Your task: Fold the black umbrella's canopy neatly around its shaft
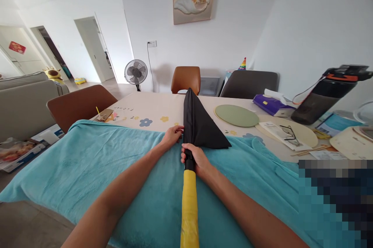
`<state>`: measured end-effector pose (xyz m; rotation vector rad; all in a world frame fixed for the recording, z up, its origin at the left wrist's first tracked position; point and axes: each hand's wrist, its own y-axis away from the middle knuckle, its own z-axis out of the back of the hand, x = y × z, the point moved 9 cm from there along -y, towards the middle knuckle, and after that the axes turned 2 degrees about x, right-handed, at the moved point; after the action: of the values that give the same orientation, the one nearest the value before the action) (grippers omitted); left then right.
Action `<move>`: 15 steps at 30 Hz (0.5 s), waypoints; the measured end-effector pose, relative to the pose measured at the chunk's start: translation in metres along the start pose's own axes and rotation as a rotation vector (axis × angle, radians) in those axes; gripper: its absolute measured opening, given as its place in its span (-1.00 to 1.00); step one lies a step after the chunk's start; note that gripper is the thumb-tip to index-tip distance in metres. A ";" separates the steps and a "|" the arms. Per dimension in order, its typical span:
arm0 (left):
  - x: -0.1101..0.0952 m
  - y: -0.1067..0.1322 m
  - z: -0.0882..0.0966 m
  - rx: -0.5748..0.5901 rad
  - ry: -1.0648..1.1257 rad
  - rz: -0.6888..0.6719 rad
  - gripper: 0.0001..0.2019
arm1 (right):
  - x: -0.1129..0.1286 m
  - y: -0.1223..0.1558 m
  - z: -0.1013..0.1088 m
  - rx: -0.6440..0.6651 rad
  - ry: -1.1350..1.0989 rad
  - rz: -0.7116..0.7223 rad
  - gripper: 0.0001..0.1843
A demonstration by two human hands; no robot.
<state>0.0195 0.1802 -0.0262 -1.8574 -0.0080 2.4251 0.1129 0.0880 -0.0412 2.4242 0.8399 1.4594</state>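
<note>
We hold a black umbrella (201,123) lying lengthwise on the teal blanket (87,166), its yellow handle (189,201) towards us. Our right hand (196,159) closes round the shaft just above the handle; our left hand (172,135) rests its fingers against the folded canopy's edge.

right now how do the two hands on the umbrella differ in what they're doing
The left hand lies flat and open against the side of the black canopy, fingers stretched out over the teal towel. The right hand is curled shut around the shaft just above the yellow handle. The left hand sits farther from the person, the right nearer. Both are bare and touch the same umbrella, which lies on the towel.
</note>
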 end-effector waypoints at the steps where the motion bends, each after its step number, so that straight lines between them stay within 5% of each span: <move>1: 0.000 0.000 0.000 0.004 -0.021 -0.009 -0.67 | 0.000 0.000 0.000 -0.007 0.004 -0.001 -0.74; 10: 0.000 0.002 0.005 -0.038 -0.063 -0.004 -0.64 | -0.003 -0.008 0.002 0.043 -0.044 0.017 -0.78; 15: -0.056 0.013 0.020 -0.315 -0.342 -0.212 -0.71 | -0.004 -0.005 0.001 0.036 -0.072 -0.008 -0.82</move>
<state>0.0141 0.1640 0.0324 -1.4181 -0.6072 2.6670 0.1103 0.0904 -0.0465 2.4804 0.8666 1.3574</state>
